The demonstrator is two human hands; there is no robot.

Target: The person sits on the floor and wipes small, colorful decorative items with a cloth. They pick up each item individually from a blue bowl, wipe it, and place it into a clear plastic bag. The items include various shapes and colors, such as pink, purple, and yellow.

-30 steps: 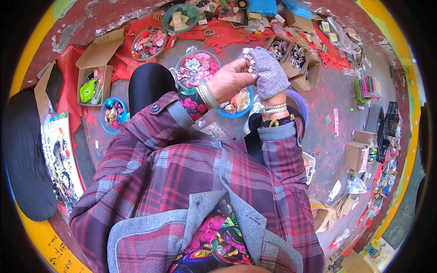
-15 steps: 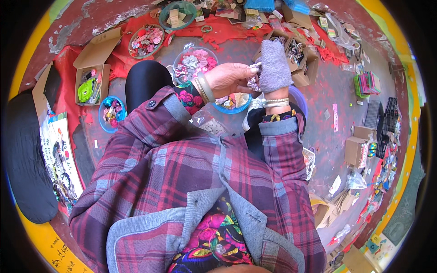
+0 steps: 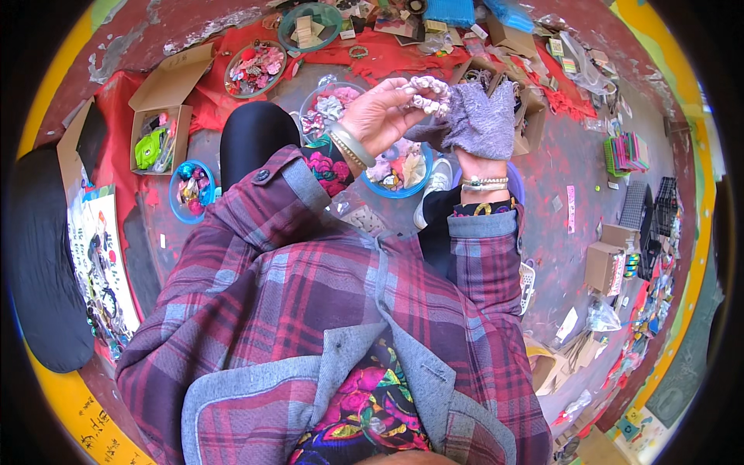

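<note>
My left hand (image 3: 378, 118) pinches a pale pink-and-grey ruffled scrunchie (image 3: 434, 106) between thumb and fingers, holding its loop up beside the right hand. A fuzzy grey cloth piece (image 3: 487, 124), shaped like a mitt or sleeve, covers my right hand (image 3: 482, 167) down to the wrist. The fingers inside it are hidden. The scrunchie's right side meets or overlaps the cloth's edge. Below the left hand is a blue-rimmed bowl (image 3: 395, 194) of pale fabric pieces. Behind that hand stands a clear bowl (image 3: 303, 102) with pink and grey scrunchies.
Cardboard boxes (image 3: 532, 128) stand just beyond the right hand, and a purple basin (image 3: 515, 183) sits beside its wrist. At the left are a small blue bowl (image 3: 175, 204) and an open carton (image 3: 183, 143). Colourful baskets (image 3: 618, 159) stand at the right.
The left hand has drawn slightly away and up, and the scrunchie now shows as an open loop. The grey cloth has gone from an upright tube to a lower, folded, spread shape.
</note>
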